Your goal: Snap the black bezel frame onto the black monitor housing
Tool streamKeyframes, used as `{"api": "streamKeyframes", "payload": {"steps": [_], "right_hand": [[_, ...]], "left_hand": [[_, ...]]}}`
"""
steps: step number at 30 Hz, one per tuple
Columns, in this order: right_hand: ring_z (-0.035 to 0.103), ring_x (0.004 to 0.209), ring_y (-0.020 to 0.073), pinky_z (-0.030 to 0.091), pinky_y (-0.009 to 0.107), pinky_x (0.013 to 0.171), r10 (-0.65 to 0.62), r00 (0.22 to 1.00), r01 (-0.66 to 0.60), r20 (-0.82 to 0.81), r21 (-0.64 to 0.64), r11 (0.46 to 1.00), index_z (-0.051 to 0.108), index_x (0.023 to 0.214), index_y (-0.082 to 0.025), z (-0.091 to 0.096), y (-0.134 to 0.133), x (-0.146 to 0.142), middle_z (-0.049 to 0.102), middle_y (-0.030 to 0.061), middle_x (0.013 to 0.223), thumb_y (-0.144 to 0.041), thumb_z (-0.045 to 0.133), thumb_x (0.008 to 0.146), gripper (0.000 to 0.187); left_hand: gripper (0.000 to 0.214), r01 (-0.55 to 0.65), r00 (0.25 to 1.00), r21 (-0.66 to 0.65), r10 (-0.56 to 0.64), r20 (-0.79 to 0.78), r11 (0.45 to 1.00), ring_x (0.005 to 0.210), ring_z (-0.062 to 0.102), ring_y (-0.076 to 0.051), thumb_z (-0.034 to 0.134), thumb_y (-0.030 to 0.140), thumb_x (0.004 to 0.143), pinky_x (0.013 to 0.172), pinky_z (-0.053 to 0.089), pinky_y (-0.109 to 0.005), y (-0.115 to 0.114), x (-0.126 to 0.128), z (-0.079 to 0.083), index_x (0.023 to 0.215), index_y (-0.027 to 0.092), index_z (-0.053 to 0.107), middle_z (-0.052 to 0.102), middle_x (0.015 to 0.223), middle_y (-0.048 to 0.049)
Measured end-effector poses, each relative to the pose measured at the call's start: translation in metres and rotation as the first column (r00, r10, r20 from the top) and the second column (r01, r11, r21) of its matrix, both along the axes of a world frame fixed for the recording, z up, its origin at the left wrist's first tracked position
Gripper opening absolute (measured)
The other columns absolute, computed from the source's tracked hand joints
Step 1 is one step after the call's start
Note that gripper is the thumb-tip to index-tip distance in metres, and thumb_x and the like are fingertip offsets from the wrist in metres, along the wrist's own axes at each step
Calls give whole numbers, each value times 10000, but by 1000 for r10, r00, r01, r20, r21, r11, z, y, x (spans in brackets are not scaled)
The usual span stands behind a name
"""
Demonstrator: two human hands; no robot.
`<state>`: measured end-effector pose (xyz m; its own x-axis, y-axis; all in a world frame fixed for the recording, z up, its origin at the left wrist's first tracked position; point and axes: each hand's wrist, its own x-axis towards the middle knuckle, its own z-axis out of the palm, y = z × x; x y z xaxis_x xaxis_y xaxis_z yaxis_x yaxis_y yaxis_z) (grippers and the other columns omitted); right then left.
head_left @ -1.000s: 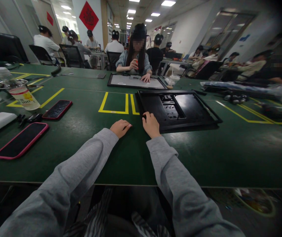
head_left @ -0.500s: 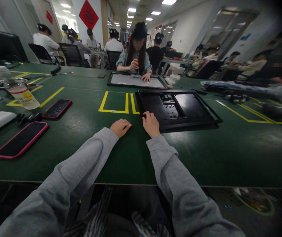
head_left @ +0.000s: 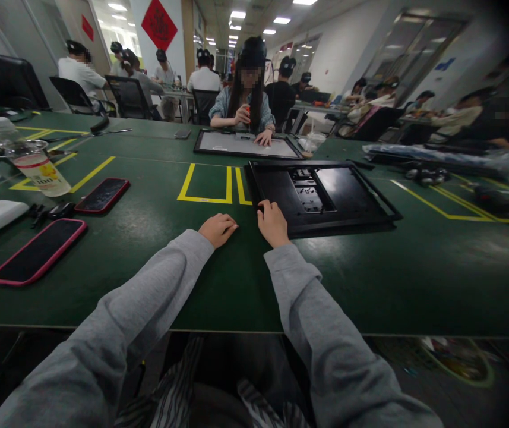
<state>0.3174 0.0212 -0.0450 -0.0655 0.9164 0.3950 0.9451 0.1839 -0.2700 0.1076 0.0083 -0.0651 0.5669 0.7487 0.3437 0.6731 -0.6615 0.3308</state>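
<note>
Hands [head_left: 218, 229] [head_left: 274, 224] unmoved, black panel [head_left: 347, 196], long axis sideways

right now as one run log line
left grip: on table; right grip: at left edge of black panel; two phones: table's left side

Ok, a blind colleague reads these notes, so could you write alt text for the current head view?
A person's left hand rests on a green table; their right hand is at the left edge of a black panel with a cut-out. Opposite, a co-worker's hand holds an orange-handled tool over a grey panel; two pink-cased phones lie to the left.
</note>
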Motion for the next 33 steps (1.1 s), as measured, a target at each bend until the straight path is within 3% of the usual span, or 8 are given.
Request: {"api": "streamKeyframes", "payload": {"steps": [33], "right_hand": [[566, 952, 247, 439, 344, 745, -4, 1000, 4, 21, 18, 1000, 530, 1189, -172, -1, 1, 0, 561, 133, 1080, -233, 401, 948, 279]], "left_hand": [[384, 5, 1000, 26, -4, -28, 1000, 1026, 563, -202, 354, 348, 970, 905, 492, -394, -3, 2, 2, 1093, 181, 677, 645, 1129, -87]]}}
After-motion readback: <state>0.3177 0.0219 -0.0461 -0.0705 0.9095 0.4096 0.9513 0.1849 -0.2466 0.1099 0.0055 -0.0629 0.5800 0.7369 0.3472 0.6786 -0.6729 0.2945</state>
